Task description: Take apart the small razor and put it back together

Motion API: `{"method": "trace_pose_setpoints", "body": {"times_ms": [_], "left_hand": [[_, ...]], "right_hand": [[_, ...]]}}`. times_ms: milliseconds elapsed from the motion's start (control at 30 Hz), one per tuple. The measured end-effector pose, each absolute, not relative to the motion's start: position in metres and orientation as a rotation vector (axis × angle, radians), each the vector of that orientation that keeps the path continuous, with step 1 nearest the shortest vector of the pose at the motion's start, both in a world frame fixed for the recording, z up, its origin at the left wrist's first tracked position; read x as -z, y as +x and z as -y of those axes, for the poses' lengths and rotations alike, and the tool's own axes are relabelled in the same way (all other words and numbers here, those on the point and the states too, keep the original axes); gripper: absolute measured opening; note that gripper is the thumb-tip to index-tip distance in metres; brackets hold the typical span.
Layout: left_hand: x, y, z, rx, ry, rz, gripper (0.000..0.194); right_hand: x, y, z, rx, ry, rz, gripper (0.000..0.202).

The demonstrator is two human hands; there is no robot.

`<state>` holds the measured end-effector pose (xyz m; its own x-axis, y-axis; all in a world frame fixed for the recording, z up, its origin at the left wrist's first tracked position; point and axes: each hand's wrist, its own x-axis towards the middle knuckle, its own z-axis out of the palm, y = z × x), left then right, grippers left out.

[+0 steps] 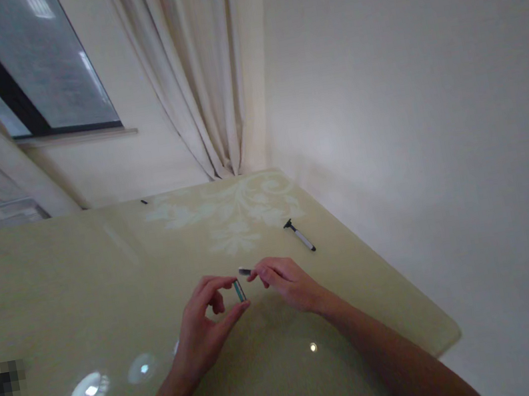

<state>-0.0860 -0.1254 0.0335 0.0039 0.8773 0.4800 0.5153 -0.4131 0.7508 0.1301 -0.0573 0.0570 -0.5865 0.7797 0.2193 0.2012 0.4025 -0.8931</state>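
Cartridge (239, 291), small and edged in teal, stands pinched on end between the thumb and forefinger of my left hand (240, 292), raised over the glossy table (82, 289). The thumb presses from below, the forefinger from above, and the other fingers curl in behind, clear of the piece. Just beside it, my right hand (253, 274) has thumb and fingers closed on a tool (245, 271), dark with a pale end, its tip pointing at the left forefinger. Most of the tool is hidden in my grip, and it is too small for me to tell its kind.

Beyond my right hand, and apart from it, a razor (303, 237) with a grey handle and black head lies near the table's right edge. A small dark piece (144, 202) rests by the far edge, to the left of a pale floral pattern (240, 209). Lights glint off the tabletop around my forearms. Behind the table hangs a cream curtain (197, 67), with a dark-framed window (54, 64) to its left and a bare wall (405, 100) to its right.
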Motion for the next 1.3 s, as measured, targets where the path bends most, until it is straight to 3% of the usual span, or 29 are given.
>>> {"method": "trace_pose_setpoints", "body": {"times_ms": [267, 667, 1300], "left_hand": [[-0.037, -0.093, 0.124, -1.493, 1.946, -1.496, 0.031], [-0.037, -0.097, 0.124, -1.476, 1.994, -1.491, 0.032], [-0.036, -0.097, 0.125, -1.435, 2.023, -1.413, 0.035]], "right_hand": [[-0.058, 0.135, 0.057, -0.803, -0.844, 2.220, 0.039], [-0.054, 0.133, 0.056, -1.048, -0.758, 2.165, 0.037], [-0.054, 0.133, 0.057, -1.050, -0.815, 2.111, 0.041]]}}
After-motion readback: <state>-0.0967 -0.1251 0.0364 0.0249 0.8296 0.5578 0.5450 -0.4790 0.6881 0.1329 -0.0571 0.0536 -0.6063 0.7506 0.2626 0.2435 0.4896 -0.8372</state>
